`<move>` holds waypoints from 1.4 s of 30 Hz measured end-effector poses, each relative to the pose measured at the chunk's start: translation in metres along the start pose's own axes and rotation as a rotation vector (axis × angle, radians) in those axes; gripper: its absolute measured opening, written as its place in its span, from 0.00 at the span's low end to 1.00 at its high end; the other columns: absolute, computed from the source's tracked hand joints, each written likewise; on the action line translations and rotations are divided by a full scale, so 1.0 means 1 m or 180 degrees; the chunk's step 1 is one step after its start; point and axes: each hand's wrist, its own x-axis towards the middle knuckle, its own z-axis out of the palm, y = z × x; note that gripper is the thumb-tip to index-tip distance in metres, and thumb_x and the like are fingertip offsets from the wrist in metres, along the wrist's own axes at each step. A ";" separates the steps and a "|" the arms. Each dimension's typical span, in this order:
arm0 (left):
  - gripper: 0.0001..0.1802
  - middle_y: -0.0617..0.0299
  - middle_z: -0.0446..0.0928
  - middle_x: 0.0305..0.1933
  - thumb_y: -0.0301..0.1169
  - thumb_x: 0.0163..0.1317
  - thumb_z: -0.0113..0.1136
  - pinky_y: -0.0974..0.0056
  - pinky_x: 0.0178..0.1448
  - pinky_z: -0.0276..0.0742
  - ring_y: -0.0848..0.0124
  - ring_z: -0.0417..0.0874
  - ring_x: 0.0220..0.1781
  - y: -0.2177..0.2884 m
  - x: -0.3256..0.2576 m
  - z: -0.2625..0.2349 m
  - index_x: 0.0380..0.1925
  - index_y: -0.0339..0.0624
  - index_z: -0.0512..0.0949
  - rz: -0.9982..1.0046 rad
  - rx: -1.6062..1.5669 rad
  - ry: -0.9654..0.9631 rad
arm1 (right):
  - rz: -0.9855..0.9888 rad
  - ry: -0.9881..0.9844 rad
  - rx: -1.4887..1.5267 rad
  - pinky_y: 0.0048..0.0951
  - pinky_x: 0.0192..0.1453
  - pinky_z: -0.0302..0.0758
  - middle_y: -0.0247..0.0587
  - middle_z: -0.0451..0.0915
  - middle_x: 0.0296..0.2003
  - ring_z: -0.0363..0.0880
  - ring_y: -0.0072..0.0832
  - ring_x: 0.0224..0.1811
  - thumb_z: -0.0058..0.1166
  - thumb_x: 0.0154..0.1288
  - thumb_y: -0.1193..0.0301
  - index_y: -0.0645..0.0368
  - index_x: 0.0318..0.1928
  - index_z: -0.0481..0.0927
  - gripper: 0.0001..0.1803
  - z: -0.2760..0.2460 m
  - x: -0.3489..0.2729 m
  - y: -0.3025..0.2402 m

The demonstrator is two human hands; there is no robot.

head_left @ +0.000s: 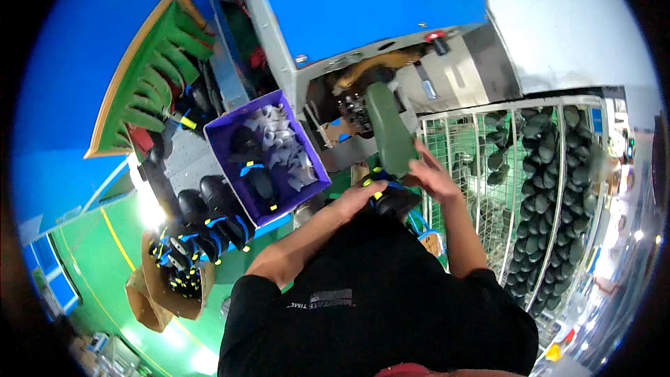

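Observation:
My left hand [357,198] grips a black shoe upper with blue and yellow trim [393,200] close to my chest. My right hand [434,176] is closed on the lower end of a dark green shoe last [388,128], which slants up toward the opening of a blue machine [363,10]. The last sits just above the shoe upper, and the two hands are close together.
A purple bin [227,136] of black uppers and grey pieces stands to the left. Rows of black shoes [202,209] lie below it, and a cardboard box [150,293] holds more. A white wire cage [537,188] of dark lasts stands to the right. The floor is green.

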 end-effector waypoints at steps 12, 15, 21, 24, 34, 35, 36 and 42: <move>0.34 0.55 0.81 0.57 0.52 0.65 0.66 0.58 0.62 0.77 0.62 0.83 0.56 0.009 -0.050 0.032 0.59 0.34 0.77 0.0963 -0.0055 0.0885 | -0.1456 0.0408 -0.0161 0.34 0.65 0.76 0.41 0.79 0.63 0.78 0.29 0.60 0.66 0.66 0.72 0.60 0.76 0.65 0.40 -0.086 -0.112 -0.003; 0.38 0.55 0.80 0.57 0.58 0.66 0.65 0.59 0.62 0.75 0.63 0.82 0.56 0.009 -0.028 0.054 0.61 0.34 0.76 0.0976 0.0400 0.0429 | -0.1692 0.1535 -0.0555 0.33 0.67 0.74 0.38 0.77 0.65 0.77 0.26 0.61 0.66 0.66 0.71 0.51 0.77 0.68 0.39 -0.151 -0.214 -0.008; 0.38 0.56 0.81 0.54 0.59 0.67 0.64 0.58 0.59 0.74 0.63 0.81 0.53 0.024 0.074 0.105 0.60 0.34 0.77 0.0436 0.1418 0.0357 | -0.2443 0.5247 -0.0355 0.32 0.71 0.72 0.41 0.78 0.65 0.76 0.27 0.64 0.66 0.65 0.78 0.53 0.76 0.69 0.39 -0.249 -0.416 0.055; 0.38 0.56 0.81 0.54 0.59 0.67 0.64 0.58 0.59 0.74 0.63 0.81 0.53 0.021 0.122 0.153 0.60 0.34 0.77 0.0235 0.2128 0.0312 | -0.2595 0.6593 -0.0775 0.32 0.71 0.70 0.43 0.78 0.65 0.75 0.28 0.66 0.65 0.65 0.77 0.56 0.76 0.68 0.39 -0.275 -0.505 0.086; 0.38 0.56 0.80 0.53 0.58 0.67 0.64 0.58 0.59 0.74 0.63 0.80 0.52 -0.011 0.215 0.253 0.59 0.34 0.78 -0.0077 0.3459 0.0427 | -0.1092 0.7794 -0.0661 0.34 0.49 0.79 0.48 0.87 0.51 0.84 0.31 0.39 0.70 0.63 0.59 0.46 0.68 0.80 0.32 -0.465 -0.688 0.139; 0.38 0.56 0.80 0.53 0.58 0.67 0.64 0.58 0.58 0.74 0.63 0.80 0.52 -0.016 0.220 0.256 0.59 0.34 0.78 -0.0118 0.3529 0.0431 | -0.1526 0.7804 -0.1004 0.33 0.52 0.79 0.49 0.87 0.51 0.86 0.32 0.43 0.70 0.63 0.59 0.46 0.67 0.81 0.31 -0.493 -0.699 0.162; 0.38 0.56 0.80 0.53 0.58 0.67 0.64 0.58 0.58 0.74 0.63 0.80 0.52 -0.017 0.221 0.257 0.59 0.34 0.78 -0.0127 0.3559 0.0479 | -0.1455 0.7526 -0.1037 0.33 0.54 0.79 0.50 0.87 0.51 0.86 0.34 0.46 0.71 0.63 0.59 0.47 0.65 0.82 0.30 -0.511 -0.706 0.172; 0.37 0.56 0.80 0.53 0.58 0.67 0.64 0.58 0.58 0.74 0.63 0.80 0.52 -0.025 0.224 0.247 0.59 0.34 0.78 -0.0267 0.3729 0.0625 | -0.1488 0.8065 0.0213 0.33 0.53 0.80 0.46 0.81 0.59 0.82 0.31 0.52 0.64 0.68 0.47 0.63 0.69 0.76 0.39 -0.573 -0.713 0.203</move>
